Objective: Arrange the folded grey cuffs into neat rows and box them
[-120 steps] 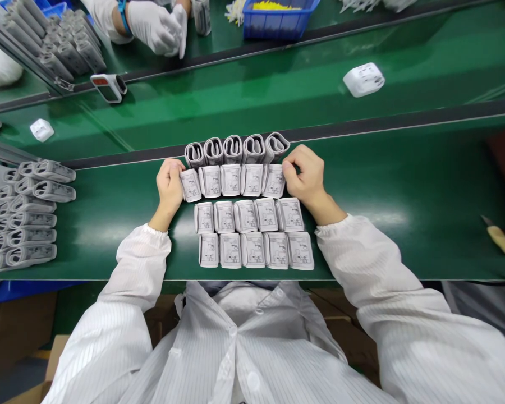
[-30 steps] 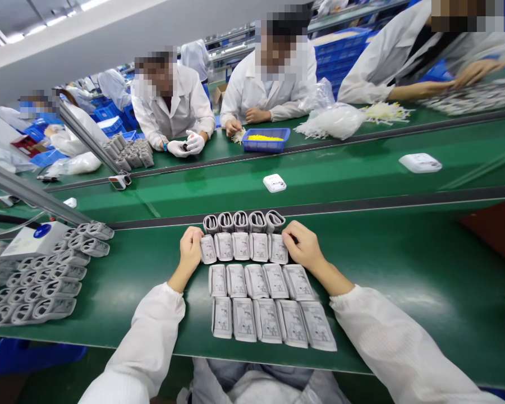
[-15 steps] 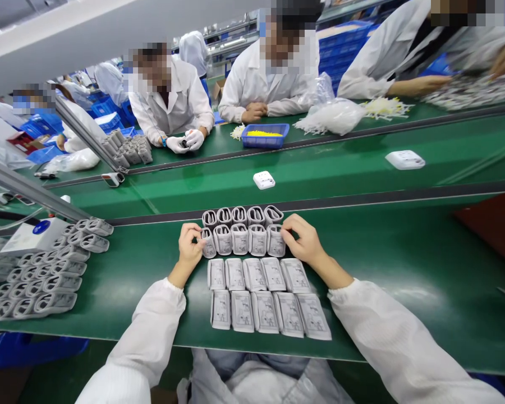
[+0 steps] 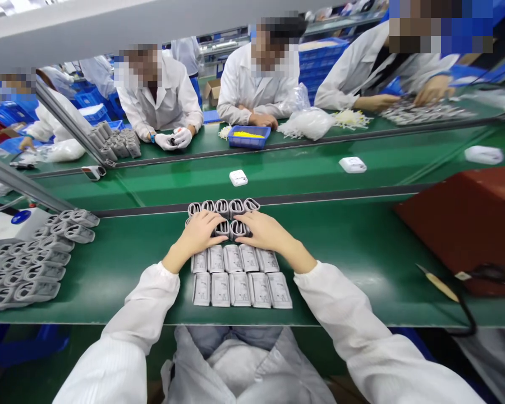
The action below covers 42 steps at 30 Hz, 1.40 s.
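Green counter [image 4: 336,247] space, bordered by a sunken green strip [image 4: 172,182], is shown in a busy workroom; clock directions are given from the hands. Left hand [image 4: 198,229] and right hand [image 4: 261,229] are arched over a second row of grey rolled cuffs [image 4: 238,230], fingers curved to the far side, thumbs kept to the near; whether the rolls are gripped or merely covered cannot be told. Two coiled ends are left visible between the hands. At 12 o'clock a back row [image 4: 221,207] is stood with coils upward; at 6, two near rows [image 4: 242,289] are laid with printed faces up. The second row is apparently being gathered and squared; even pressure from both sides, with the neighbours undisturbed, seems called for. Half a second ago the row was held at its outer ends; now both hands are brought inward over it, while the near rows are unmoved. Stacked rolls [image 4: 42,264] are massed between 8 and 9, a brown case [image 4: 450,219] is set at 3 and a tan-handled tool [image 4: 440,284] near 4. Farther off at 12, co-workers [image 4: 256,87] in white coats are seen behind a blue tray [image 4: 246,143].
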Each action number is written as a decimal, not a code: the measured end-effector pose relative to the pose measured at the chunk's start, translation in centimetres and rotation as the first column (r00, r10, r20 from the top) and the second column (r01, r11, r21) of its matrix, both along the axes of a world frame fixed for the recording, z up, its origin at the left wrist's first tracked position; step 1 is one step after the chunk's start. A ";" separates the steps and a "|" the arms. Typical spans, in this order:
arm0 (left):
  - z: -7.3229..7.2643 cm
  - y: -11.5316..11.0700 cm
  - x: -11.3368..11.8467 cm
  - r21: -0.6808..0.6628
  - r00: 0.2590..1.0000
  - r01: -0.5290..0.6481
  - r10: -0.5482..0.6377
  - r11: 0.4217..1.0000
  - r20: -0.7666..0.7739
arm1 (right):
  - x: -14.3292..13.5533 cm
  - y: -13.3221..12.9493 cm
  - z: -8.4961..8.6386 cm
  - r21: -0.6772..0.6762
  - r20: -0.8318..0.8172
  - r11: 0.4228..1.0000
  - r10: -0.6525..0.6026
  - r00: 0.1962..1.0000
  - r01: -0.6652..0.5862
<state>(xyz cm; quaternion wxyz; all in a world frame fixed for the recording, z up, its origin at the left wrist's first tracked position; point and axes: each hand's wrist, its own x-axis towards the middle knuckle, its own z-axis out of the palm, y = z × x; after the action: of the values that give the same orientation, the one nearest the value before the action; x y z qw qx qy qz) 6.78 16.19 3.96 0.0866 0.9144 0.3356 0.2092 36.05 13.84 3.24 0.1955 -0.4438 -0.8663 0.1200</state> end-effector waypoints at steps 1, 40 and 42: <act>-0.1 0.1 0.5 0.006 1.000 -0.018 0.018 1.000 -0.019 | -0.2 0.1 0.1 0.005 0.018 1.000 0.005 1.000 -0.005; 8.4 -1.4 2.8 0.267 0.706 0.071 -0.238 0.961 0.667 | -4.2 -1.3 11.9 0.204 -0.815 0.977 0.205 0.542 -0.062; 8.0 -1.3 3.1 0.282 0.714 -0.049 -0.164 0.958 0.681 | -5.0 -0.9 11.0 0.218 -0.832 0.976 0.200 0.518 -0.028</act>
<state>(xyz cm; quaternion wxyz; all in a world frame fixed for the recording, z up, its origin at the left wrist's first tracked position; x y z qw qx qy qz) 9.87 14.86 11.97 0.0834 0.7804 0.2160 0.5808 31.06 12.98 14.29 0.6223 -0.2519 -0.6955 0.2559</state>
